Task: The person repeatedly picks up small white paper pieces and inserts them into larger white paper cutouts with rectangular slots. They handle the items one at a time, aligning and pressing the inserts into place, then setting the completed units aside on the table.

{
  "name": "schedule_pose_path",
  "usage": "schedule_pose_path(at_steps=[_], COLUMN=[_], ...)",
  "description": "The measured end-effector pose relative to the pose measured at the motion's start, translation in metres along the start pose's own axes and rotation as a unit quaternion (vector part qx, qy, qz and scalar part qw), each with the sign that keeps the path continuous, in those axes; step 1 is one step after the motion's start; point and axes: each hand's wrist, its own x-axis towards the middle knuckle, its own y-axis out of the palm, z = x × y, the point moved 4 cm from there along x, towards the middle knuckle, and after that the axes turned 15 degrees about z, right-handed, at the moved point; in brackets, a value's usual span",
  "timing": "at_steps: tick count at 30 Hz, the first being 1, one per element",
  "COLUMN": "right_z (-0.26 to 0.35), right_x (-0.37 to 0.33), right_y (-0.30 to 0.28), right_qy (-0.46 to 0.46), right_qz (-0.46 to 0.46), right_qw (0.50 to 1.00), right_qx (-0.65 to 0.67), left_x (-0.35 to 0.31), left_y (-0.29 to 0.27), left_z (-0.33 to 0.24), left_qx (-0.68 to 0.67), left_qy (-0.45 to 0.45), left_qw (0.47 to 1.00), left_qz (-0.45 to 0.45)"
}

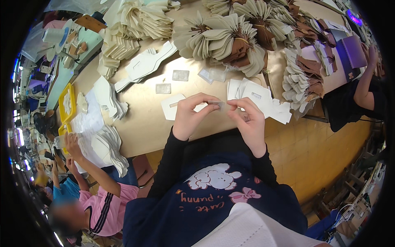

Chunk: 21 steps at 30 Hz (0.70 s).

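My left hand point(192, 114) pinches a small translucent grey patch point(215, 102) between thumb and fingertips, above the near edge of the table. Close by on its right, my right hand point(250, 122) has thumb and forefinger drawn together at the patch's edge; whatever lies between them is too small to make out. Beneath the left hand lies a white cut piece point(169, 110) with a narrow slot. A fanned group of white cut pieces point(263, 99) rests beyond the right hand, the top one bearing a small grey rectangle. Two flat grey patches point(180, 75) point(163, 88) lie farther off.
Clear plastic pieces point(217, 74) lie mid-table. Tied bundles of cream and brown cut pieces point(222, 37) line the far side, with white stacks point(109, 99) and a yellow tray point(72, 108) leftward. A co-worker in pink point(111, 201) sits left; another person's arm point(365, 88) shows right.
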Motion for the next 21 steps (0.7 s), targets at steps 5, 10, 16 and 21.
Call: schedule_pose_path(at_steps=[5, 10, 16, 21], right_z=[0.016, 0.015, 0.009, 0.011], right_x=[0.004, -0.003, -0.005, -0.007], right_y=[0.005, 0.008, 0.017, 0.014], right_qy=[-0.059, -0.083, -0.048, -0.027], right_qz=[-0.012, -0.093, -0.008, -0.006], right_qw=[0.996, 0.992, 0.993, 0.995], right_qx=[-0.072, -0.021, 0.106, 0.1], left_x=[-0.008, -0.028, -0.026, -0.027], left_y=[0.007, 0.033, 0.04, 0.037], left_z=[-0.02, -0.032, -0.023, -0.023], left_qx=[0.034, 0.098, 0.038, 0.027], left_qy=[0.032, 0.102, 0.116, 0.115], left_qw=[0.991, 0.953, 0.976, 0.982], left_qz=[-0.123, -0.269, -0.181, -0.15])
